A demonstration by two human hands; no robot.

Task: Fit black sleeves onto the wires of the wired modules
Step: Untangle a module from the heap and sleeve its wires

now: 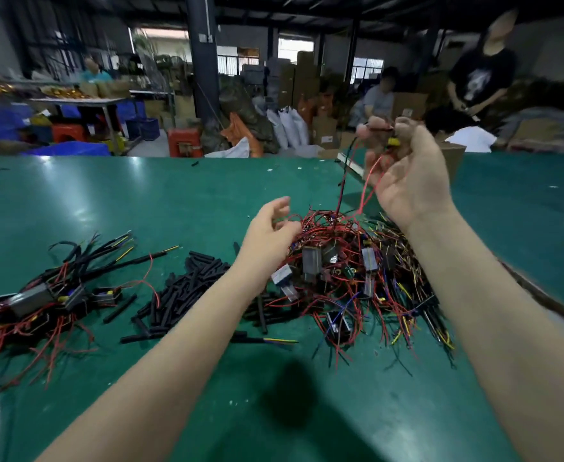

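Right hand point(410, 175) fingers pinch a wired module point(392, 141); left hand point(269, 235) fingers loose.

wire tangle point(347, 271) right, sleeve pile point(187, 288) centre, mat point(124, 201) beyond open

No lettering is legible on the green worktable point(107, 201). Labels on the cardboard boxes point(327, 130) beyond it are too blurred to read.
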